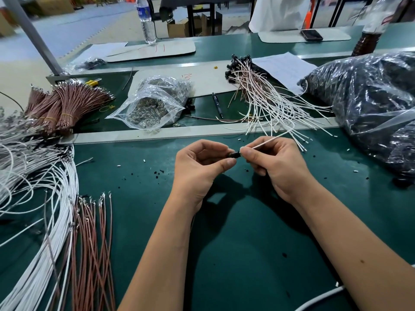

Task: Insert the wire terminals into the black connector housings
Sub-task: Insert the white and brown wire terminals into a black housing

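A small black connector housing (234,154) is pinched between the thumb and fingers of my left hand (199,169) over the green mat. My right hand (278,167) pinches a white wire (267,141) right at the housing's end, and the wire runs up and to the right from my fingertips. The wire's terminal is hidden between my fingers and the housing. Loose white wires (40,198) and brown wires (94,239) with metal terminals lie at the left.
A pile of finished wires with black housings (265,97) lies at the back right. A large clear bag of black housings (370,97) sits far right, a bag of metal parts (155,102) centre back, a pen (217,104) beside it, and bundled brown wires (65,102) back left.
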